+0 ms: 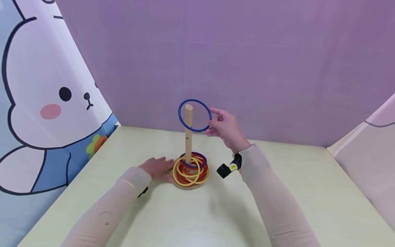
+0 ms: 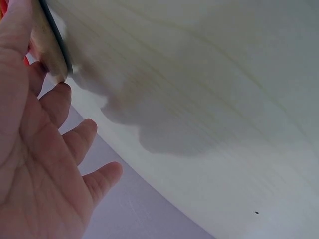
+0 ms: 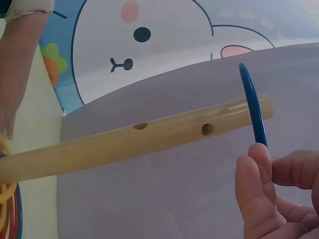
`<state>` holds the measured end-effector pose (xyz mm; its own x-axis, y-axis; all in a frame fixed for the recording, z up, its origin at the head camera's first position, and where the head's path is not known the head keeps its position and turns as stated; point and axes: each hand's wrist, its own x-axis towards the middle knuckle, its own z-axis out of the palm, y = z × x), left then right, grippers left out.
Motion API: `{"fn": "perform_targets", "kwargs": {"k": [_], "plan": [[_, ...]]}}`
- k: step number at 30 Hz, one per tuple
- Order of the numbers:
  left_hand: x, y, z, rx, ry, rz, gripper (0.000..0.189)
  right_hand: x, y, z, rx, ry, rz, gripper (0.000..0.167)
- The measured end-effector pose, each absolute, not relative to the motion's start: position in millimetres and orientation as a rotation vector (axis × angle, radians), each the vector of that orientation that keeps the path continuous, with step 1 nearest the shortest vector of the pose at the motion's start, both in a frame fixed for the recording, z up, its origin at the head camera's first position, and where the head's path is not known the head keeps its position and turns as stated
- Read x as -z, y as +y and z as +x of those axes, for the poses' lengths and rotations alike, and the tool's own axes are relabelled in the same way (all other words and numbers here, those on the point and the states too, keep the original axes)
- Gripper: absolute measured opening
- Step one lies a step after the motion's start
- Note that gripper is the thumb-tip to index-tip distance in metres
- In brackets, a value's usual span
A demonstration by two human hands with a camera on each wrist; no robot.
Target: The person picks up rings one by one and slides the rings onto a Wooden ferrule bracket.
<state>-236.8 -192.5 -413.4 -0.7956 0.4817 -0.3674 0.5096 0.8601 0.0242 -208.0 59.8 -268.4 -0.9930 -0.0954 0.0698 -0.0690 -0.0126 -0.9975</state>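
Note:
In the head view, my right hand pinches a blue ring by its right side, between thumb and fingers. The ring is tilted up at the top of an upright wooden post; the post's tip shows inside the loop. Seen edge-on in the right wrist view, the ring crosses the post close to its tip; I cannot tell whether it encircles it. My left hand touches the left edge of the round wooden base, fingers mostly extended. Yellow rings, red rings and blue ring lie piled around the post's foot.
The pale tabletop reaches back to a purple cloth wall. A cartoon-printed cloth hangs along the left side, and a pale cloth bounds the right. A black wrist strap sits at the right cuff.

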Motion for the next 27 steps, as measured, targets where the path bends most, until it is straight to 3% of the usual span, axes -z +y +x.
{"fn": "perform_targets", "kwargs": {"k": [27], "plan": [[404, -199, -226, 0.022, 2.689, 0.787, 0.077, 353, 59, -209, 1.883, 2.276, -0.082, 0.052]]}}
